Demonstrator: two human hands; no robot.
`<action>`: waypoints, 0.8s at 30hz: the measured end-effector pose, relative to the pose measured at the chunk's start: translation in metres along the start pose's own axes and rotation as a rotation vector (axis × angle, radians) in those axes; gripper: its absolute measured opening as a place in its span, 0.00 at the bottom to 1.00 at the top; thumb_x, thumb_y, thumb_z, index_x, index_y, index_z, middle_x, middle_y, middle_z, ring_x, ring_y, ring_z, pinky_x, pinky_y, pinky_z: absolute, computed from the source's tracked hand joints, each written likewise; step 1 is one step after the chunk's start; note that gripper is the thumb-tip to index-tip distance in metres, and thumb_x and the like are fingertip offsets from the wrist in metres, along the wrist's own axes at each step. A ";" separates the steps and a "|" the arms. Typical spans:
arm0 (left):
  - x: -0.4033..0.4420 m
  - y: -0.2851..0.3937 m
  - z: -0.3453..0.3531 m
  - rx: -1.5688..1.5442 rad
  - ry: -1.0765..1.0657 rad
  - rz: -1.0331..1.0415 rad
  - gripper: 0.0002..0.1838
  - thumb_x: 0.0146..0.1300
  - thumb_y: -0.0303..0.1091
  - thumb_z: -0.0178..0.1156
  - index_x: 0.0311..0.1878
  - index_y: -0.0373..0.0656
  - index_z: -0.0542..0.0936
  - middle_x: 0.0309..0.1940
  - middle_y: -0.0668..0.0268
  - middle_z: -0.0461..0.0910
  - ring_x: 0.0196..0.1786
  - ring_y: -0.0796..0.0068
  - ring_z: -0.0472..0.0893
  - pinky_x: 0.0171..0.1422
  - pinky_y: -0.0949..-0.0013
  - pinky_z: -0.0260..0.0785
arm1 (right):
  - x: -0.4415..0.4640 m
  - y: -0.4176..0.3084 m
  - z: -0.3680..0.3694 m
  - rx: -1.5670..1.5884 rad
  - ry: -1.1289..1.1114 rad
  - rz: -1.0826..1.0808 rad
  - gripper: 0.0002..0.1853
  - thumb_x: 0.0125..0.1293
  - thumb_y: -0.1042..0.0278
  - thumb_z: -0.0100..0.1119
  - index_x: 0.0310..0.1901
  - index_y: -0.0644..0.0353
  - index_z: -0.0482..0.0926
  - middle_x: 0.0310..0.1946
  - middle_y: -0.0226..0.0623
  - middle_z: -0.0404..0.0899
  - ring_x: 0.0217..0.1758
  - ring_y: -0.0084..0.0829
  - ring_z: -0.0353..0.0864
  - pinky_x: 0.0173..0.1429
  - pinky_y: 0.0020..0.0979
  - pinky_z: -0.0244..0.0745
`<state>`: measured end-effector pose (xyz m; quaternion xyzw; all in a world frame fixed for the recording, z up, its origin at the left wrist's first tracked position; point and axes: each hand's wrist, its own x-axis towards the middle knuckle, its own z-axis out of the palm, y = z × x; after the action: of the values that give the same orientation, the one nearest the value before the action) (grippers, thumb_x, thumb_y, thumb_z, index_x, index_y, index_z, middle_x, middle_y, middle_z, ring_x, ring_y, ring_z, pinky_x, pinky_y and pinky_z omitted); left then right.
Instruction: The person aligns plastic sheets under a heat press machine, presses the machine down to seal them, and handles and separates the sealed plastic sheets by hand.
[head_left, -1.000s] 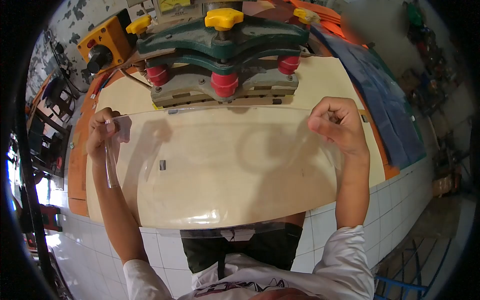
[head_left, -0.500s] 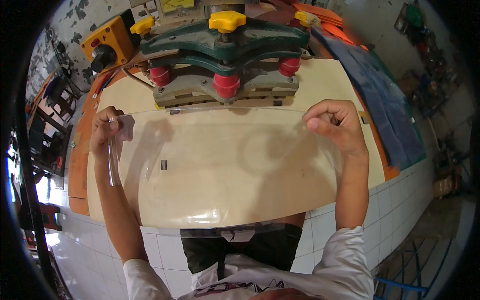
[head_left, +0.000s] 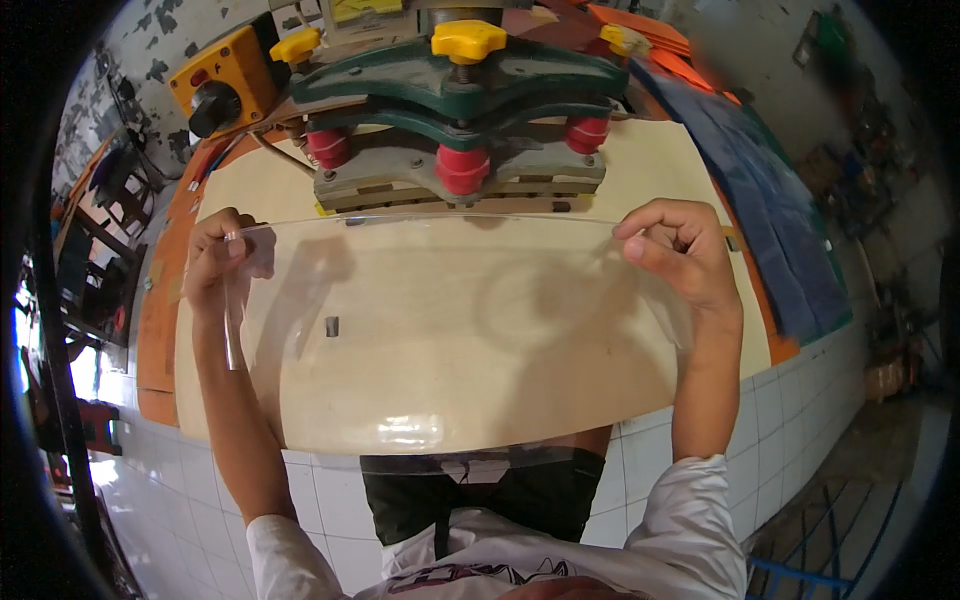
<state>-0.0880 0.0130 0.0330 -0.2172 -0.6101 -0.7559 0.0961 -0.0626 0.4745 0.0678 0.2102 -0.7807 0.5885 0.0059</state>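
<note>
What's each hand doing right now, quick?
Left hand: closed, holding the clear sheet at its left side.
Right hand: closed, pinching the clear sheet at its right side.

I see a clear, colourless sheet (head_left: 450, 350) with white glare by its near edge, the cream board (head_left: 655, 160) showing through. At the far side, the press (head_left: 400, 90) wears dark green, with yellow knobs (head_left: 469, 41) and red spacers (head_left: 462, 169); the control box (head_left: 245, 65) left of it is orange-yellow, its dial (head_left: 213, 108) black. Far right, blue sheeting (head_left: 765, 200). White floor tiles (head_left: 790, 400) form a grid; the white shirt (head_left: 690, 510) carries dark print.
</note>
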 end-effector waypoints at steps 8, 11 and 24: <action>-0.007 0.008 0.028 0.206 -0.153 -0.135 0.09 0.58 0.32 0.63 0.29 0.37 0.77 0.23 0.65 0.76 0.26 0.76 0.76 0.30 0.73 0.68 | 0.005 -0.001 -0.009 -0.259 0.128 0.089 0.06 0.58 0.72 0.68 0.35 0.65 0.83 0.23 0.22 0.76 0.24 0.11 0.67 0.27 0.17 0.58; -0.009 0.018 0.040 0.254 -0.131 -0.238 0.09 0.60 0.32 0.66 0.31 0.37 0.80 0.24 0.67 0.78 0.28 0.80 0.77 0.31 0.74 0.69 | 0.008 0.005 -0.018 -0.330 0.218 0.173 0.05 0.59 0.73 0.67 0.34 0.66 0.83 0.28 0.27 0.80 0.30 0.14 0.73 0.33 0.18 0.65; -0.006 0.012 0.053 0.456 0.000 -0.173 0.09 0.55 0.30 0.72 0.29 0.38 0.81 0.22 0.77 0.75 0.26 0.90 0.67 0.30 0.81 0.58 | 0.008 0.010 -0.024 -0.319 0.155 0.112 0.08 0.63 0.71 0.66 0.40 0.66 0.80 0.24 0.19 0.70 0.27 0.11 0.63 0.34 0.17 0.57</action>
<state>-0.0667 0.0602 0.0496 -0.1369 -0.7811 -0.6042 0.0778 -0.0795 0.4966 0.0678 0.1168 -0.8717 0.4713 0.0667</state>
